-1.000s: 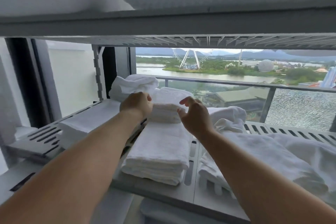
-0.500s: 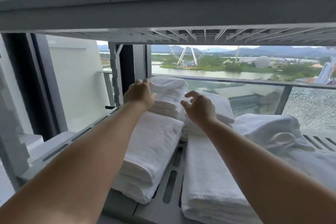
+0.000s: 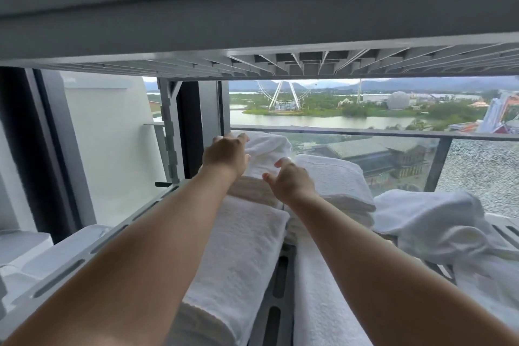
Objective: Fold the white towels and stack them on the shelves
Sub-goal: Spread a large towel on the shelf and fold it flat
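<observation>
A small folded white towel (image 3: pixel 266 154) sat on top of a stack at the far end of the grey slatted shelf (image 3: pixel 278 284); the left hand (image 3: pixel 226 153) rested on its left edge with fingers curled over the cloth, while the right hand (image 3: pixel 289 180) hovered half-open at its near right corner (whether it touched, I could not tell). Nearer lay two longer folded piles, the left stack (image 3: pixel 241 247) and the right stack (image 3: pixel 331 185), side by side; a loose unfolded towel (image 3: pixel 432 219) slumped to the right; the window (image 3: pixel 351 109) showed a river beyond.
</observation>
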A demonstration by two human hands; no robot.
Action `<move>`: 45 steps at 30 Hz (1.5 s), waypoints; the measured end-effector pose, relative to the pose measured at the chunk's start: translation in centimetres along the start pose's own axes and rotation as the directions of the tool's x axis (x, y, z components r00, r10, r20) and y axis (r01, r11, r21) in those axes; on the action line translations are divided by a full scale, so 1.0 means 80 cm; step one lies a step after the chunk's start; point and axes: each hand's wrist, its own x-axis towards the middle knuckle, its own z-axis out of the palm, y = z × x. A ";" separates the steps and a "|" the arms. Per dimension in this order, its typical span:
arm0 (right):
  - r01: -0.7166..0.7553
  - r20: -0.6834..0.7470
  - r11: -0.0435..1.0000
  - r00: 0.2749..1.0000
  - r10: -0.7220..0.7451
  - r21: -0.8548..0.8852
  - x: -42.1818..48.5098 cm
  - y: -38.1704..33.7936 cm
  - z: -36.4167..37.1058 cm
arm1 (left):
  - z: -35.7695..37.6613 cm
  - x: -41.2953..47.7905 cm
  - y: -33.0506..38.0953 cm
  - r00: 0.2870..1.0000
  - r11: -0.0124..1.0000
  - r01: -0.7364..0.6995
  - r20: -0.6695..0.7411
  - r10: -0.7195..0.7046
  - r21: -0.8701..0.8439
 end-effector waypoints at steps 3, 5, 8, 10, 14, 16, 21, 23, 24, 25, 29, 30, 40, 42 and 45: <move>-0.007 0.019 1.000 1.000 0.007 -0.008 0.009 -0.007 0.005 | 0.002 0.005 -0.001 0.998 0.998 0.035 0.051 -0.037 0.043; -0.005 0.022 1.000 1.000 0.004 0.016 0.012 -0.013 0.007 | 0.004 0.009 -0.002 0.988 0.995 0.092 0.122 -0.097 0.045; 0.024 -0.007 0.996 1.000 -0.023 0.083 0.016 -0.019 0.011 | 0.009 0.010 -0.003 0.975 0.987 0.153 0.166 -0.144 -0.043; 0.070 -0.057 0.994 0.996 -0.065 0.089 0.015 -0.022 0.014 | 0.012 0.008 -0.006 0.982 0.982 0.155 0.125 -0.141 -0.107; 0.129 -0.175 0.984 0.979 -0.107 0.120 0.013 -0.030 0.010 | 0.003 0.006 -0.014 0.991 0.967 0.133 0.014 -0.134 -0.218; 0.156 -0.232 0.973 0.966 -0.115 0.168 0.013 -0.037 0.004 | -0.005 0.005 -0.018 0.990 0.955 0.125 -0.028 -0.138 -0.267; 0.224 -0.353 0.933 0.928 -0.116 0.282 0.005 -0.055 -0.013 | -0.028 -0.005 -0.020 0.971 0.932 0.086 -0.181 -0.159 -0.353; 0.225 -0.355 0.918 0.929 -0.101 0.326 -0.001 -0.057 -0.021 | -0.034 -0.011 -0.021 0.961 0.920 0.071 -0.222 -0.167 -0.386; 0.211 -0.346 0.912 0.935 -0.083 0.351 -0.004 -0.056 -0.026 | -0.037 -0.014 -0.021 0.956 0.915 0.065 -0.239 -0.172 -0.398; 0.192 -0.336 0.910 0.940 -0.062 0.369 -0.007 -0.055 -0.030 | -0.040 -0.018 -0.021 0.950 0.913 0.062 -0.258 -0.178 -0.402; 0.146 -0.339 0.913 0.941 -0.009 0.380 -0.022 -0.047 -0.046 | -0.047 -0.032 -0.019 0.913 0.881 0.040 -0.341 -0.224 -0.471; 0.146 -0.343 0.906 0.939 -0.001 0.396 -0.027 -0.045 -0.049 | -0.050 -0.035 -0.015 0.909 0.865 0.024 -0.350 -0.228 -0.502; 0.225 -0.382 0.766 0.924 0.029 0.602 -0.068 -0.034 -0.118 | -0.097 -0.069 0.068 0.871 0.690 -0.116 -0.407 -0.275 -0.715; 0.230 -0.395 0.771 0.918 0.030 0.594 -0.086 -0.017 -0.131 | -0.102 -0.079 0.090 0.882 0.671 -0.148 -0.403 -0.242 -0.726; 0.245 -0.424 0.783 0.905 0.026 0.572 -0.111 0.013 -0.157 | -0.106 -0.092 0.131 0.886 0.656 -0.180 -0.410 -0.216 -0.733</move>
